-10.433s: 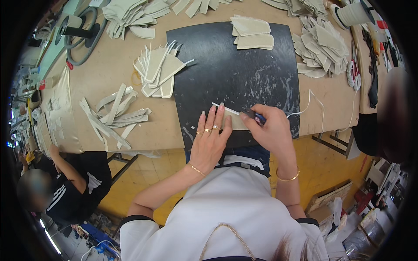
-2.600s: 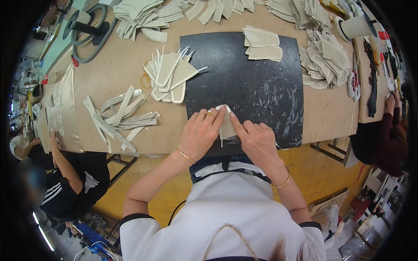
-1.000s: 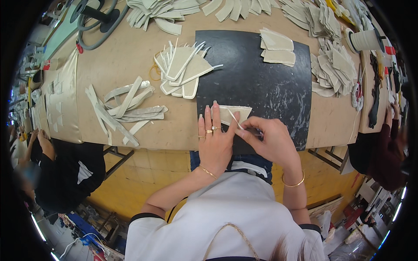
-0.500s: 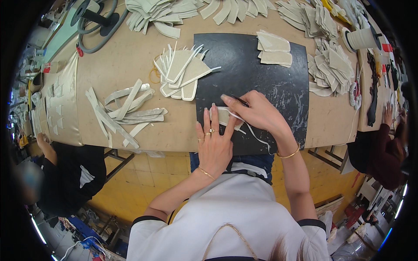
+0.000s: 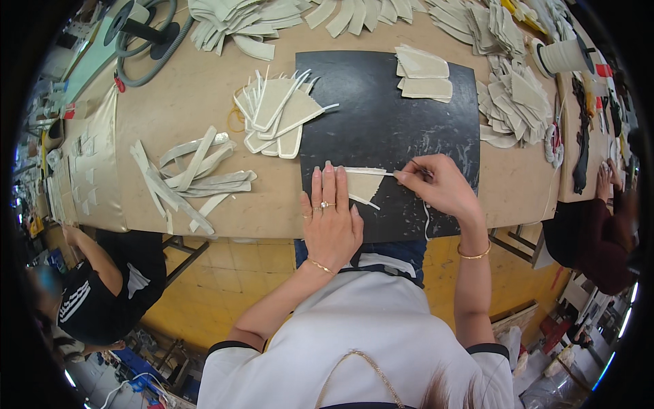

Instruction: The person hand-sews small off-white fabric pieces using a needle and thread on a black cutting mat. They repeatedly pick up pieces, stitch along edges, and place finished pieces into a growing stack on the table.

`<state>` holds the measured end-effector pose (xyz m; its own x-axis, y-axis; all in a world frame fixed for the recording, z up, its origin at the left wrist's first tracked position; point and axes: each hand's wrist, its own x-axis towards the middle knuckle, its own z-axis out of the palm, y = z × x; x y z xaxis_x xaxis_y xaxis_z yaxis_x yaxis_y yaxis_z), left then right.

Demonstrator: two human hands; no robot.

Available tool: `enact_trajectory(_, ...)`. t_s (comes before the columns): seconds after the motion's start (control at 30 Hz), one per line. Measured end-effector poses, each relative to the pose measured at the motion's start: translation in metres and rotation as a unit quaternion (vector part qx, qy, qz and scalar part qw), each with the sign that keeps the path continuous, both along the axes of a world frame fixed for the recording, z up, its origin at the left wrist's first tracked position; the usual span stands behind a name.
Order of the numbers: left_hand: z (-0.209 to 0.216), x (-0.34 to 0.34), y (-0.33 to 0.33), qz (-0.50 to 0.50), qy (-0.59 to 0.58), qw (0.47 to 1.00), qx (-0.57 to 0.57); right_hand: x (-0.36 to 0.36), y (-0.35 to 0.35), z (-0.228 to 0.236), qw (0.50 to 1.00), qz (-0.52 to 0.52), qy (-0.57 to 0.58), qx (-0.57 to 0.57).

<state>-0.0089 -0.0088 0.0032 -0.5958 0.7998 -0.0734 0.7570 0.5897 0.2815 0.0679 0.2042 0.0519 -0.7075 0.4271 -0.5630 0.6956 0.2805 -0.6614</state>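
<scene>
A beige fabric piece (image 5: 364, 185) lies on the black mat (image 5: 381, 123), with white cord (image 5: 371, 170) along its far edge. My left hand (image 5: 332, 217) rests flat over the piece's left part, fingers stretched out and hiding that end. At the piece's right, my right hand (image 5: 443, 185) pinches the cord between thumb and finger, drawing it straight off the corner. A thin dark tool (image 5: 424, 169) is also tucked in its fingers; its kind is hard to make out. The cord's loose tail (image 5: 427, 221) hangs down below this hand.
Corded pieces (image 5: 279, 116) overlap the mat's left edge, beside a heap of pale strips (image 5: 194, 177). Plain pieces (image 5: 424, 73) lie at the mat's far right. A cord spool (image 5: 565, 56) and scissors (image 5: 555, 144) stand right. Other people sit at both sides.
My right hand has moved right, away from my left hand, pulling the cord from a loose curve into a straight line. My left hand still presses on the piece.
</scene>
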Motion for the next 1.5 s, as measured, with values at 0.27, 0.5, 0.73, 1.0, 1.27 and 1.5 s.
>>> enact_trajectory(0.27, 0.007, 0.006, 0.007, 0.019, -0.053, 0.998, -0.002, 0.017, 0.007, -0.005, 0.999, -0.048, 0.016, 0.011)
enact_trajectory(0.5, 0.01, 0.01, 0.016, 0.021, -0.062, 0.998, -0.005, 0.017, 0.006, -0.005, 0.999, -0.045, 0.012, 0.024)
enact_trajectory(0.73, 0.016, 0.013, 0.022, -0.011, 0.004, 0.997, -0.078, 0.016, 0.001, -0.003, 0.997, -0.052, 0.013, 0.056)
enact_trajectory(1.0, 0.016, 0.012, 0.027, -0.024, 0.012, 0.997, -0.067, 0.017, -0.004, -0.007, 0.993, -0.04, 0.027, 0.109)
enact_trajectory(1.27, 0.015, -0.014, 0.025, -0.147, 0.02, 0.989, -0.019, 0.095, 0.1, -0.003, 0.999, 0.044, -0.02, 0.024)
enact_trajectory(1.5, 0.016, -0.016, 0.02, -0.093, -0.053, 0.993, 0.041, 0.114, 0.144, 0.011, 0.838, -0.015, -0.087, 0.539)
